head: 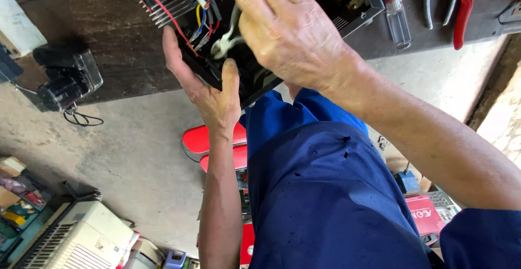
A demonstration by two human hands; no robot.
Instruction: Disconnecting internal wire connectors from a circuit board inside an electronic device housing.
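Single head-worn view, steeply downward, close over a workbench edge [125,57].

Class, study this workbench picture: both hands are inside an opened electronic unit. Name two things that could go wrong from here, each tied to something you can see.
1. The right hand pinches a white connector among thin red, blue and yellow wires; a tug might loosen or break one.
2. The left hand props the black chassis at the bench edge; if the grip slips, it could drop to the concrete floor.
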